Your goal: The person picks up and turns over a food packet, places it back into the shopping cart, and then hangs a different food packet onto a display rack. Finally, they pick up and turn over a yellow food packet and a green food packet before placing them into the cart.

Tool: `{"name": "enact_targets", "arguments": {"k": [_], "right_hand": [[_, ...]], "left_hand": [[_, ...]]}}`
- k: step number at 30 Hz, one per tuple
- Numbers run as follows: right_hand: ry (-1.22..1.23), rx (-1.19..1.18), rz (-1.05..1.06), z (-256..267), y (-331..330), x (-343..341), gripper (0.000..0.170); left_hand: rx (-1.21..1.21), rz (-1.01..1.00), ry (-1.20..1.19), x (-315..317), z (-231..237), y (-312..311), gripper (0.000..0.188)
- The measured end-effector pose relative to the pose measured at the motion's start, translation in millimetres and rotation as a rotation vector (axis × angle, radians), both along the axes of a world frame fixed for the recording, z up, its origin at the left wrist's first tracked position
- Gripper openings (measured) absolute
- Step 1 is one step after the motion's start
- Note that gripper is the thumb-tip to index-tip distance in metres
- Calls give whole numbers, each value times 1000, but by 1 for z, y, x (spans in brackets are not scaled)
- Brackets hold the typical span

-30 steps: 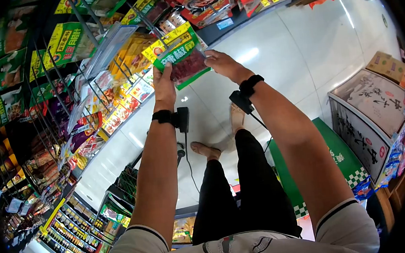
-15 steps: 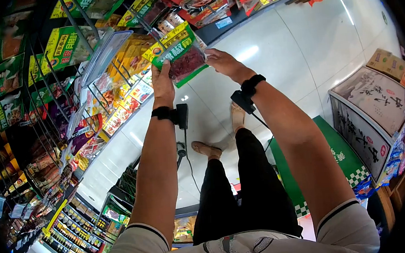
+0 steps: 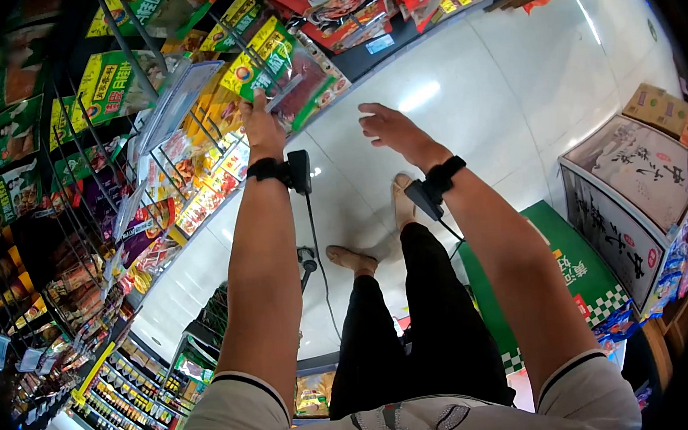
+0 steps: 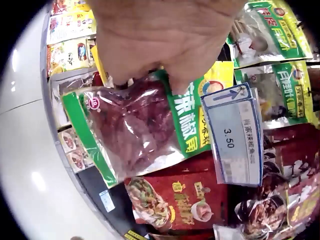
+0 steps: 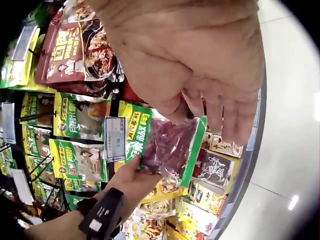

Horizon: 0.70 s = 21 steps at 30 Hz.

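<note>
In the head view my left hand (image 3: 263,129) grips a green and yellow packet of dried chili peppers (image 3: 298,89) by its near edge, up against the hanging rack. Dark red peppers show through the clear window of the packet (image 4: 135,130) in the left wrist view. A price tag (image 4: 232,137) reading 3.50 overlaps the packet's yellow end. My right hand (image 3: 395,130) is off to the right, apart from the packet, with its fingers loosely extended and nothing in them. In the right wrist view, the right hand (image 5: 200,65) overlaps part of the packet.
Metal rack hooks (image 3: 136,37) stick out among green and yellow spice packets (image 3: 111,84). Red food bags (image 4: 177,195) lie on the lower shelf. Behind me to the right stand a white carton (image 3: 628,176) and a green box (image 3: 550,263) on the tiled floor (image 3: 479,83).
My right hand has let go of the packet and drawn slightly back. The left hand has carried the packet up and left toward the rack, behind a hook and its price tag.
</note>
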State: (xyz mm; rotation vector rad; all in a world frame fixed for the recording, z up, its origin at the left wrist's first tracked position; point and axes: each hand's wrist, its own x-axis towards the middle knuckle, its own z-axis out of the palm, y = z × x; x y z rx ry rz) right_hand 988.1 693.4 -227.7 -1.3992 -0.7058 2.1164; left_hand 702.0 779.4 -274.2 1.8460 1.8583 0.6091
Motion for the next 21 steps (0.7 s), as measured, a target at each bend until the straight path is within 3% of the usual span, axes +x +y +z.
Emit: {"name": "enact_targets", "arguments": {"k": [1, 4, 5, 7, 8, 12, 14, 16, 19, 21], "right_hand": [[-21, -6, 13, 3, -4, 2, 55], [-20, -49, 0, 18, -21, 9, 52], [-13, -56, -16, 21, -30, 10, 52], [3, -89, -56, 29, -49, 11, 51], [20, -106, -59, 38, -57, 13, 51], [47, -151, -55, 85, -88, 15, 49], [32, -169, -40, 113, -101, 11, 48], [52, -121, -42, 126, -115, 7, 40], [79, -73, -13, 158, -130, -3, 34], [37, -53, 38, 188, -135, -17, 30]], "left_hand": [[-159, 220, -401, 1, -8, 2, 37], [-215, 474, -849, -8, -42, -3, 34], [-196, 340, -629, -7, -29, -16, 33], [-386, 303, -529, 4, 11, -58, 36], [-598, 397, -647, 11, 33, -79, 41], [-814, 362, -619, 6, 58, -181, 38], [-782, 459, -647, 12, 96, -226, 32], [-895, 346, -674, -14, 105, -269, 33], [-1036, 463, -761, -29, 150, -313, 34], [-1021, 437, -762, -43, 181, -331, 35]]}}
